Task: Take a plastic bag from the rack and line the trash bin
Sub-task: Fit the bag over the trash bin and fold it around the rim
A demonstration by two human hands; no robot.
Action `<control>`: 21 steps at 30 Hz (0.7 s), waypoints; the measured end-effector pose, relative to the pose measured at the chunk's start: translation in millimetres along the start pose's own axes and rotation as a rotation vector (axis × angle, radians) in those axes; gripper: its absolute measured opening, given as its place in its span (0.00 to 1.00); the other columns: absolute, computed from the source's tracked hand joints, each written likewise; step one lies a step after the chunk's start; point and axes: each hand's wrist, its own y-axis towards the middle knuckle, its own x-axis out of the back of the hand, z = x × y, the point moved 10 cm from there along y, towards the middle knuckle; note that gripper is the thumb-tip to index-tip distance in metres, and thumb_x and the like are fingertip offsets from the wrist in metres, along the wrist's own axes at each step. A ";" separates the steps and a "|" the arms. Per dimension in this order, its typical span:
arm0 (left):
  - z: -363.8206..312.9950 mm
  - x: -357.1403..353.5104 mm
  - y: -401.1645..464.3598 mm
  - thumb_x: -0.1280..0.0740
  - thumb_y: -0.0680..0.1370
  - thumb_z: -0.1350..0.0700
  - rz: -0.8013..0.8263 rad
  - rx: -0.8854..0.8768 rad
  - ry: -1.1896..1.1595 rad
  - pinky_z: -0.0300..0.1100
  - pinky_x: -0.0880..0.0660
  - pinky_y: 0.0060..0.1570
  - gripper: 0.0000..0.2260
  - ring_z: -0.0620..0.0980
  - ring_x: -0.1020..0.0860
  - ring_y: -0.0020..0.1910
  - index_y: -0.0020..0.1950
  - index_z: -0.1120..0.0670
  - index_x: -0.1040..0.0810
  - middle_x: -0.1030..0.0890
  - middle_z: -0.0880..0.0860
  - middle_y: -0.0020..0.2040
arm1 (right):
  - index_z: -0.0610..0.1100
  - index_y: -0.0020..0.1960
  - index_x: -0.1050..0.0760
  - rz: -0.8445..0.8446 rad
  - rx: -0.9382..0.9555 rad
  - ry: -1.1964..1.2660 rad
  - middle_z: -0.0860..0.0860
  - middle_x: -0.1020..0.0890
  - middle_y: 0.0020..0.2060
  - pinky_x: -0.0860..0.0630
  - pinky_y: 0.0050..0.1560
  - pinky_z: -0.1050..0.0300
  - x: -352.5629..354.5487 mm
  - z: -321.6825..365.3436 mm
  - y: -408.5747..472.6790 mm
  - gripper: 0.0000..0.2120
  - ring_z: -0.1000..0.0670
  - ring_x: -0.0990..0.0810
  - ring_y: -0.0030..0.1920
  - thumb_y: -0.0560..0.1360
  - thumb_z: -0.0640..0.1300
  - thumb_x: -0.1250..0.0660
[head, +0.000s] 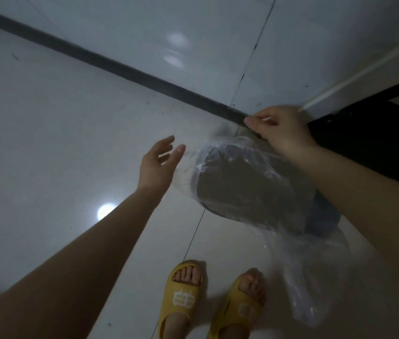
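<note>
1. While the right hand (282,128) pinches the far edge of the plastic bag (242,167) with fingers closed on the film, the left hand (158,165) is spread open and holds nothing, its fingertips just beside the bag's left edge.
2. The bag is already draped over the mouth of the trash bin (247,189), which stands on the floor (59,143) near the dark baseboard (120,66), right of centre; loose film trails down the near right side toward the yellow slippers (183,297).
3. The step in hand looks like seating the bag over the rim. Best to keep the right-hand pinch firm as an anchor, so the film does not slip back inside.
4. Bring the left hand onto the left edge, take the film, and pull it outward and down over the rim.
5. Work round to the near side, where the slack gathers; I cannot tell whether that part is over the rim yet.
6. Pull gently, since thin film probably tears easily.
</note>
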 end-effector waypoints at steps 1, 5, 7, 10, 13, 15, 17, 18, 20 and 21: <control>-14.2 -1.4 -2.3 0.33 0.73 0.45 0.037 -0.063 0.068 0.39 0.29 0.53 0.21 0.47 0.26 0.58 0.65 0.47 0.28 0.25 0.51 0.63 | 0.42 0.52 0.22 -0.045 0.030 0.004 0.49 0.21 0.39 0.27 0.43 0.62 11.8 3.7 -8.2 0.15 0.53 0.23 0.39 0.71 0.51 0.31; -70.3 -25.7 -15.2 0.33 0.73 0.44 0.131 -0.304 0.267 0.38 0.35 0.57 0.22 0.42 0.31 0.60 0.66 0.46 0.29 0.27 0.48 0.66 | 0.45 0.53 0.22 -0.080 0.049 0.017 0.51 0.19 0.39 0.30 0.34 0.76 36.1 -1.1 -58.0 0.17 0.59 0.23 0.38 0.69 0.53 0.29; -92.6 -47.7 -22.8 0.33 0.73 0.44 0.188 -0.397 0.317 0.38 0.35 0.59 0.22 0.42 0.31 0.61 0.65 0.47 0.28 0.27 0.49 0.66 | 0.47 0.54 0.23 -0.069 0.010 -0.077 0.54 0.21 0.37 0.28 0.36 0.68 38.3 -12.3 -83.1 0.24 0.59 0.23 0.38 0.65 0.61 0.31; -117.4 -88.6 -36.3 0.32 0.73 0.47 0.304 -0.543 0.443 0.43 0.34 0.63 0.20 0.48 0.28 0.63 0.64 0.49 0.27 0.25 0.51 0.65 | 0.46 0.57 0.25 -0.038 -0.099 -0.184 0.58 0.25 0.35 0.29 0.40 0.58 36.3 -35.8 -106.0 0.32 0.55 0.25 0.38 0.59 0.62 0.26; -126.9 -128.6 -45.8 0.34 0.74 0.46 0.416 -0.670 0.665 0.46 0.34 0.64 0.20 0.52 0.28 0.63 0.65 0.49 0.26 0.26 0.52 0.66 | 0.47 0.57 0.25 -0.010 -0.170 -0.277 0.60 0.27 0.33 0.31 0.40 0.58 37.0 -57.8 -120.0 0.29 0.54 0.25 0.37 0.59 0.55 0.23; -123.5 -142.7 -41.0 0.34 0.74 0.45 0.447 -0.657 0.782 0.48 0.33 0.63 0.18 0.52 0.27 0.63 0.61 0.50 0.23 0.27 0.52 0.67 | 0.45 0.50 0.22 -0.021 -0.195 -0.298 0.57 0.23 0.33 0.29 0.38 0.57 45.2 -67.5 -124.5 0.20 0.52 0.23 0.36 0.62 0.53 0.23; -120.7 -145.6 -33.6 0.32 0.72 0.45 0.447 -0.590 0.795 0.48 0.31 0.60 0.13 0.53 0.25 0.59 0.52 0.51 0.19 0.23 0.53 0.62 | 0.46 0.43 0.20 -0.052 -0.199 -0.238 0.54 0.22 0.32 0.26 0.40 0.56 58.8 -74.6 -124.2 0.14 0.51 0.21 0.36 0.63 0.51 0.23; -120.9 -145.1 -30.2 0.30 0.71 0.46 0.441 -0.555 0.761 0.48 0.29 0.58 0.12 0.53 0.24 0.56 0.48 0.52 0.19 0.22 0.54 0.58 | 0.48 0.41 0.21 -0.060 -0.190 -0.179 0.55 0.22 0.32 0.25 0.42 0.57 66.1 -77.8 -122.4 0.11 0.52 0.21 0.37 0.63 0.49 0.23; -124.8 -146.4 -27.5 0.28 0.69 0.48 0.437 -0.525 0.700 0.48 0.28 0.55 0.10 0.54 0.24 0.52 0.43 0.54 0.20 0.20 0.54 0.51 | 0.51 0.38 0.23 -0.051 -0.141 -0.023 0.56 0.22 0.32 0.25 0.41 0.60 79.3 -81.6 -116.8 0.08 0.55 0.21 0.36 0.64 0.45 0.23; -127.6 -148.8 -27.5 0.27 0.69 0.49 0.436 -0.526 0.678 0.47 0.27 0.53 0.10 0.53 0.23 0.51 0.42 0.54 0.21 0.20 0.54 0.49 | 0.51 0.36 0.23 -0.045 -0.115 0.077 0.55 0.21 0.33 0.25 0.39 0.65 86.0 -83.7 -113.1 0.08 0.57 0.21 0.36 0.64 0.43 0.24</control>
